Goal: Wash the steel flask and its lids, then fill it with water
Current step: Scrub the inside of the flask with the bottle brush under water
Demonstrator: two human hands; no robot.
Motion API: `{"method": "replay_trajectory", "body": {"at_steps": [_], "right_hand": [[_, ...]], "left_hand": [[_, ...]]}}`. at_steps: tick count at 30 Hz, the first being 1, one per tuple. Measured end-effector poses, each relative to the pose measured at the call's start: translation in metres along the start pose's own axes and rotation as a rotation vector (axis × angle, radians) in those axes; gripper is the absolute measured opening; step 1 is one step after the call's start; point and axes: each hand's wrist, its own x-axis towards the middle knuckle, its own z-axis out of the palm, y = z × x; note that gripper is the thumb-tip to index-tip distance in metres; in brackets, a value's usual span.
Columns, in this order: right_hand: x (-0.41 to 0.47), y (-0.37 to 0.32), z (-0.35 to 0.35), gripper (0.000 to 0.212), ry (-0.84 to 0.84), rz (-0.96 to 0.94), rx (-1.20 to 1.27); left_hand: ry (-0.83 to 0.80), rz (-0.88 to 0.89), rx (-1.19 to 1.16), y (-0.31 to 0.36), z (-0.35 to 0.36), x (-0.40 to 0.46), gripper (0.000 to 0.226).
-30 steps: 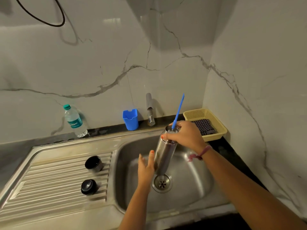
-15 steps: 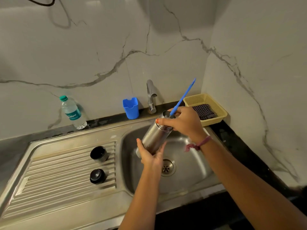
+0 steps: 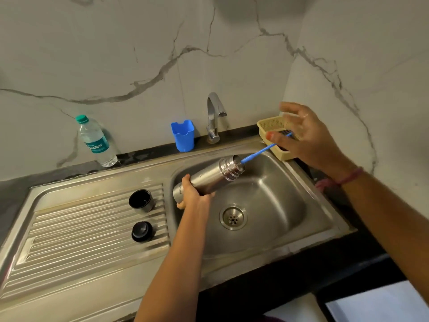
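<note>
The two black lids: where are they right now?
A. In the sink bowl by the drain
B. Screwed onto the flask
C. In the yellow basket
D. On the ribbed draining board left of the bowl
D: both lids sit on the ribbed draining board, while the flask, open-mouthed with the blue brush in it, is held over the bowl.

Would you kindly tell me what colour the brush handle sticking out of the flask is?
Blue; the brush handle shows clearly in the head view.
</note>
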Motion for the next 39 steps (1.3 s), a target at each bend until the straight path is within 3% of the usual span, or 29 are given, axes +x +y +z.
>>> {"method": "replay_trajectory", "body": {"at_steps": [2, 3, 5, 8, 10, 11, 13, 14, 17, 18, 19, 21, 24, 26, 28, 29, 31, 32, 35, 36, 37, 39], "right_hand": [[0.004, -0.01, -0.004, 0.056, -0.22, -0.401, -0.512], [0.006, -0.009, 0.0, 0.055, -0.37, -0.502, -0.732], [0.005, -0.001, 0.012, 0.048, -0.61, -0.529, -1.087], [-0.007, 0.011, 0.022, 0.027, -0.668, -0.589, -1.315], [-0.015, 0.015, 0.023, 0.013, -0.565, -0.668, -1.275], [-0.019, 0.016, 0.025, 0.012, -0.581, -0.614, -1.265], [-0.032, 0.016, 0.037, 0.019, -0.668, -0.356, -1.159], [-0.034, 0.012, 0.043, 0.022, -0.738, -0.117, -1.022], [-0.015, 0.007, 0.045, 0.031, -0.855, 0.828, -0.17], [-0.008, 0.007, 0.041, 0.031, -0.836, 1.016, 0.05], [-0.003, 0.007, 0.038, 0.031, -0.848, 1.07, 0.128], [-0.001, 0.005, 0.034, 0.029, -0.959, 0.912, -0.069], [-0.007, 0.005, 0.037, 0.024, -1.003, 0.255, -0.826], [-0.016, 0.021, 0.04, 0.023, -0.772, -0.317, -1.237], [-0.023, 0.033, 0.042, 0.04, -0.621, -0.542, -1.342], [-0.024, 0.037, 0.045, 0.042, -0.594, -0.54, -1.35], [-0.03, 0.032, 0.057, 0.035, -0.674, -0.278, -1.221], [-0.032, 0.028, 0.064, 0.031, -0.705, -0.051, -1.049], [-0.02, 0.028, 0.065, 0.03, -0.821, 0.782, -0.214], [-0.016, 0.025, 0.059, 0.03, -0.816, 0.954, 0.017], [-0.015, 0.022, 0.052, 0.03, -0.819, 1.016, 0.116], [-0.016, 0.018, 0.037, 0.031, -0.866, 0.931, 0.028]], "left_hand": [[-0.006, -0.004, 0.033, -0.001, -0.001, 0.001, 0.11], [-0.01, -0.005, 0.053, -0.002, -0.001, 0.002, 0.11], [-0.022, -0.014, 0.084, -0.002, -0.001, 0.003, 0.108], [-0.054, 0.006, 0.114, -0.001, 0.0, 0.004, 0.102], [-0.081, 0.016, 0.114, -0.001, 0.001, 0.009, 0.1], [-0.105, 0.021, 0.11, -0.001, 0.0, 0.011, 0.101], [-0.147, 0.033, 0.11, -0.003, 0.001, 0.012, 0.104], [-0.167, 0.039, 0.114, -0.004, 0.001, 0.013, 0.104], [-0.226, 0.023, 0.112, -0.005, 0.002, 0.018, 0.1], [-0.236, 0.01, 0.107, -0.005, 0.003, 0.019, 0.099], [-0.239, -0.001, 0.106, -0.005, 0.004, 0.02, 0.099], [-0.241, -0.007, 0.103, -0.003, 0.006, 0.023, 0.097], [-0.222, 0.008, 0.102, 0.0, 0.009, 0.029, 0.095], [-0.189, -0.01, 0.094, 0.0, 0.011, 0.033, 0.099], [-0.165, -0.023, 0.093, -0.001, 0.013, 0.036, 0.101], [-0.16, -0.023, 0.097, -0.001, 0.014, 0.037, 0.102], [-0.169, 0.003, 0.116, 0.0, 0.016, 0.041, 0.103], [-0.183, 0.019, 0.13, 0.002, 0.016, 0.043, 0.102], [-0.248, 0.051, 0.155, 0.007, 0.017, 0.045, 0.09], [-0.263, 0.055, 0.15, 0.009, 0.018, 0.045, 0.088], [-0.27, 0.06, 0.144, 0.011, 0.02, 0.045, 0.087], [-0.284, 0.068, 0.137, 0.015, 0.023, 0.045, 0.089]]}}
